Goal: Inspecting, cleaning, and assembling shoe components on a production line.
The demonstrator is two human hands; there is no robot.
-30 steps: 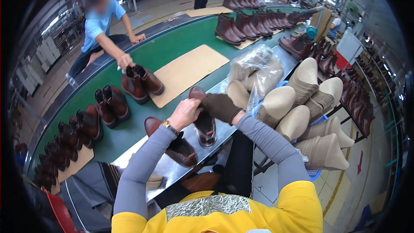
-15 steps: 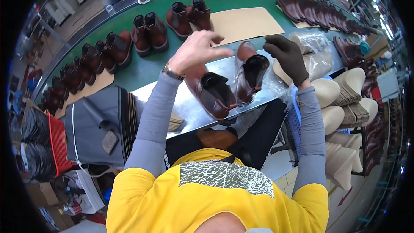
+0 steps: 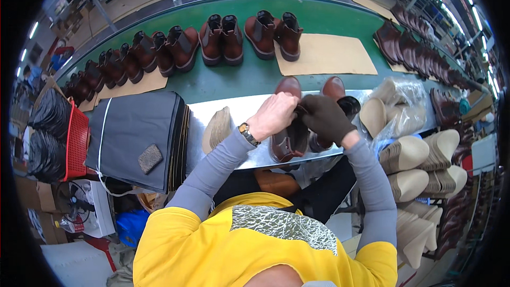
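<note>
The left boot [image 3: 290,140] stands on the metal worktop [image 3: 200,112], heel toward the person, long axis along 12–6 o'clock, toe at 12. Its shaft lies at 5 o'clock from the bare left hand [image 3: 273,116] and 8 o'clock from the gloved right hand [image 3: 326,119]; both hands are about equally near. Fingers of both hands are bent inward and meet above the boot's opening. The contact is hidden; whether either hand grasps the boot, and how tightly it is closed, cannot be told. The right boot [image 3: 333,89] stands just beside, at 3 o'clock, partly covered by the glove. Beyond, at 1 o'clock, a cardboard sheet [image 3: 336,57] lies on the green belt [image 3: 330,24].
</note>
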